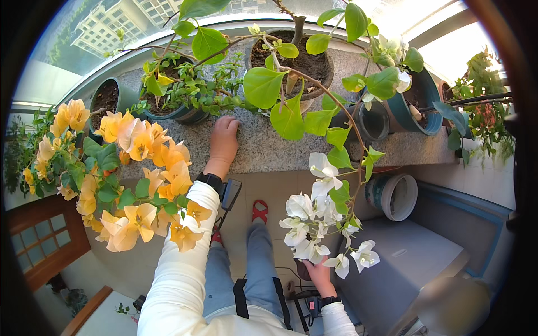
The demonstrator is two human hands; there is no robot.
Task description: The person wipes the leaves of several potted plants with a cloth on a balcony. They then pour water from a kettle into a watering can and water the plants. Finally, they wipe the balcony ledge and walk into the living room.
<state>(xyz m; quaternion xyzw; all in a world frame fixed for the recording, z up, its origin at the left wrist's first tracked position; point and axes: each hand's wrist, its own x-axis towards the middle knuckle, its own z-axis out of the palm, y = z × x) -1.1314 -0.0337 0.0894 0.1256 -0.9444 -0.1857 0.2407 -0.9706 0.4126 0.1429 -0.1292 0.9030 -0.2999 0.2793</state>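
Note:
My left hand [224,136] rests on the speckled granite ledge [269,147], its fingers curled together and nothing visible in them. Just beyond it stands a dark pot [185,116] of small-leaved green plants. Orange bougainvillea blooms [141,220] hang in front of my left forearm. Lower on the right is my right hand [321,277], partly hidden behind white bougainvillea blooms [313,210]. Beside its fingers shows a dark brown object [303,270]; whether the hand grips it cannot be told. A leafy bougainvillea branch [332,94] arches down to the white blooms.
A large soil-filled pot [332,69] stands by the window. Left of it is a green pot [126,96]. On the right lie a tipped teal pot [433,113] and a small dark pot [374,122]. Below are a white bucket [405,197] and a grey cabinet [399,256].

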